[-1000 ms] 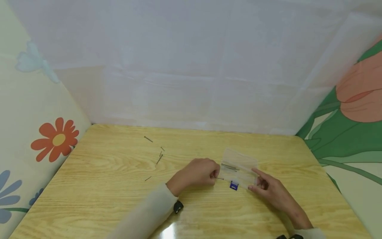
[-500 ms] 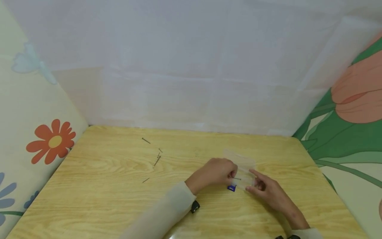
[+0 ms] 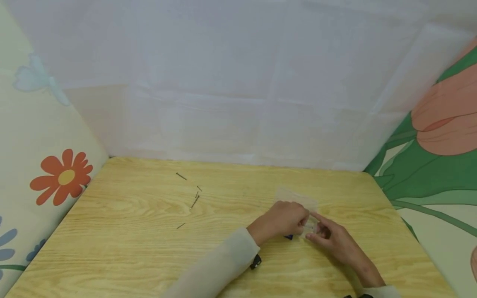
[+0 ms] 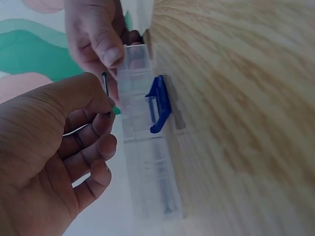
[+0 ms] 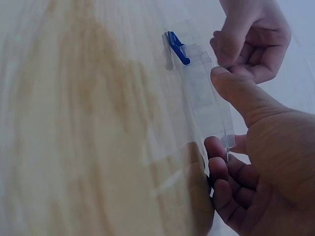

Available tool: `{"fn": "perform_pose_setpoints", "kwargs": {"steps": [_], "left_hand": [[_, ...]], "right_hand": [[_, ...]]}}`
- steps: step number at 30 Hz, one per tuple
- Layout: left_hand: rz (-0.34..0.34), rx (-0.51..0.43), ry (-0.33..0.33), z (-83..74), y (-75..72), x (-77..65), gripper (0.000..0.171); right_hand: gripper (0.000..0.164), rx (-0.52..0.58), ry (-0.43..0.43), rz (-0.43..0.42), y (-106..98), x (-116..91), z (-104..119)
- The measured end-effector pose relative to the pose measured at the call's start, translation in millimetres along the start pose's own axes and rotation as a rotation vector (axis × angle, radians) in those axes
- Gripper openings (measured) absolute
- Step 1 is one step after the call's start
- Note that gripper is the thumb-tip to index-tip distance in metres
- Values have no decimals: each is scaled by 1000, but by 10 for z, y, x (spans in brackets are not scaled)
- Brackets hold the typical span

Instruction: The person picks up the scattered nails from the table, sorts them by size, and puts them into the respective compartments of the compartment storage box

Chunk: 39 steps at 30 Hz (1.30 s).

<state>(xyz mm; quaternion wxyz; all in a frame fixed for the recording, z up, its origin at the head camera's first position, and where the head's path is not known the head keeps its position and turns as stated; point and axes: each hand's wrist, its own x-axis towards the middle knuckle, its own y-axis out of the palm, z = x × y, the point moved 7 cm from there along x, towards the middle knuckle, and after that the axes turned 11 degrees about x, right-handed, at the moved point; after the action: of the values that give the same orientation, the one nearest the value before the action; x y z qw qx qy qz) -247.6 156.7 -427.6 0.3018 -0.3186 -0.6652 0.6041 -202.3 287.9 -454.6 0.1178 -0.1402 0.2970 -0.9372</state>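
A clear plastic compartment box (image 4: 135, 118) with a blue latch (image 4: 161, 105) lies on the table, its see-through lid (image 3: 294, 196) raised at the back. My right hand (image 3: 337, 241) grips the box's right end, thumb at the near edge and fingers curled by the end wall. Over the right part of the box, my left hand (image 3: 285, 218) pinches a thin nail (image 4: 105, 84) between thumb and index finger, its head pointing away from the palm. Blurred dark long pieces (image 4: 166, 191) show through the wall of the left compartment. In the head view, my left hand hides much of the box.
Several loose nails lie on the left half of the wooden table (image 3: 130, 248): one far back (image 3: 181, 176), a small group by a longer nail (image 3: 194, 202), and a thin one nearer (image 3: 181, 225). A white sheet (image 3: 208, 103) hangs behind the table.
My left hand has moved right, from the box's left edge to over its right compartments, carrying the nail. My right hand keeps its hold on the box end.
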Motion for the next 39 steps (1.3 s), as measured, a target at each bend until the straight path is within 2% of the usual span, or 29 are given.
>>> {"fn": "perform_pose_setpoints", "kwargs": {"steps": [7,10,13,17,22,29,39], "left_hand": [[16,30,5,-34,25,32,31],[21,26,6,-39,30,28,24],[25,32,-8,-29,40,1,8],[16,66,-25,6,23,-34,16],[-6,85,-31,67,-33,-100,15],[-41,110,-48,238,-90,-297,10],[-57,104,-127,679,-168,-779,11]], "right_hand": [[65,7,11,8,8,2,-27],[65,8,34,10,10,-3,-45],[66,3,56,9,18,-4,-53],[67,-8,65,12,18,-5,-48],[68,-30,50,15,3,-13,-42],[67,-38,44,-13,-26,-11,-33],[71,-45,109,3,-24,-5,-36]]}}
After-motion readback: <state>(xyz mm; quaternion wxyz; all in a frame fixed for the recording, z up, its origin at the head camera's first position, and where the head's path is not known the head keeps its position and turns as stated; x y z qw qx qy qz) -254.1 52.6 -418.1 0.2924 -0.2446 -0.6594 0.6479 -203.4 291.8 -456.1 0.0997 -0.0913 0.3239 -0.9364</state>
